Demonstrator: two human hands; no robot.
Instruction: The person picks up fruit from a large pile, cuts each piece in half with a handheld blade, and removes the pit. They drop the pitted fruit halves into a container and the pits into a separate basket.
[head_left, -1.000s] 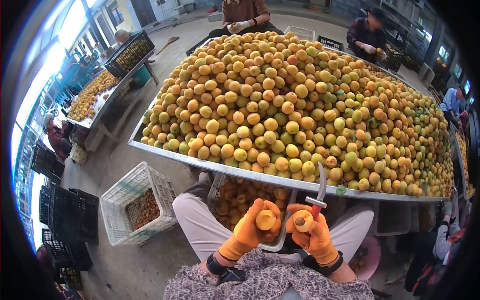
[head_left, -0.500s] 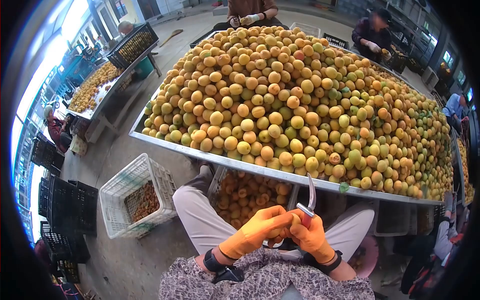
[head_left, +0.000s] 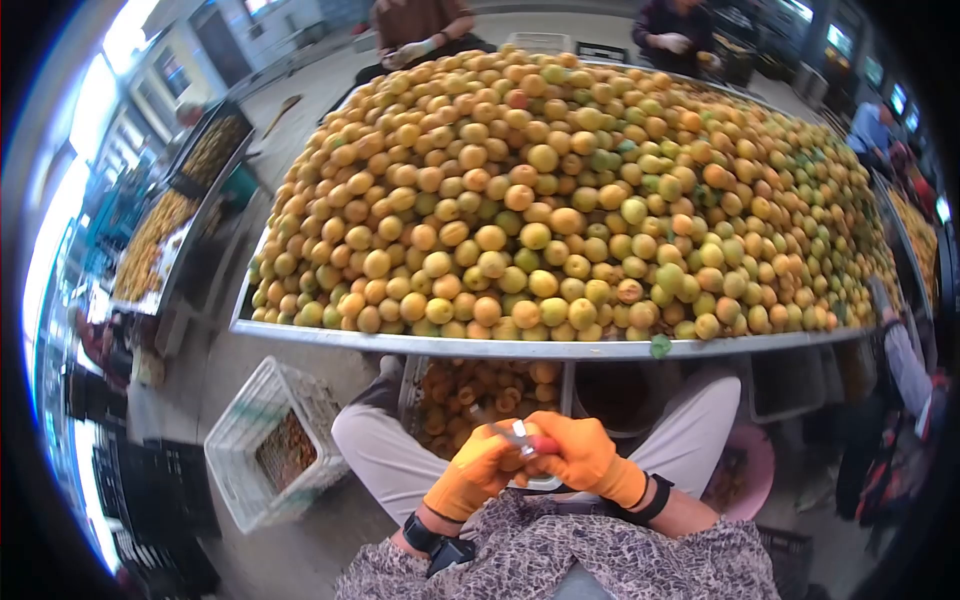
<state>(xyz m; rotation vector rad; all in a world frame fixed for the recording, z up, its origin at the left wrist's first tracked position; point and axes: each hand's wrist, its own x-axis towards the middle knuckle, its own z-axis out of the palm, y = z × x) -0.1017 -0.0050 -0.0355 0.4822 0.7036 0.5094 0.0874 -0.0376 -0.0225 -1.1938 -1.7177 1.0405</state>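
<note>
My left hand [head_left: 468,472], in an orange glove, is closed in front of my lap around an apricot that its fingers now hide. My right hand [head_left: 592,456], gloved alike, grips the red handle [head_left: 543,445] of a small knife. The knife's blade, smeared by motion, points left across my left fingers. Both hands meet, touching or nearly so. Just beyond them, between my knees, a crate [head_left: 408,385] holds apricots, some of them apparently cut open. A large heap of yellow-orange apricots [head_left: 540,235] lies on the metal-edged table [head_left: 480,346].
A white crate [head_left: 228,480] with small brown pieces stands on the floor at left, near stacked black crates [head_left: 150,490]. A pink basin [head_left: 762,465] is by my right knee. Co-workers sit across the table and at the right. Another fruit-covered table [head_left: 185,245] stands far left.
The knife has swung from pointing up to lying leftward over my left hand. My hands have shifted slightly left. My view has turned, so the heap appears lower and further left.
</note>
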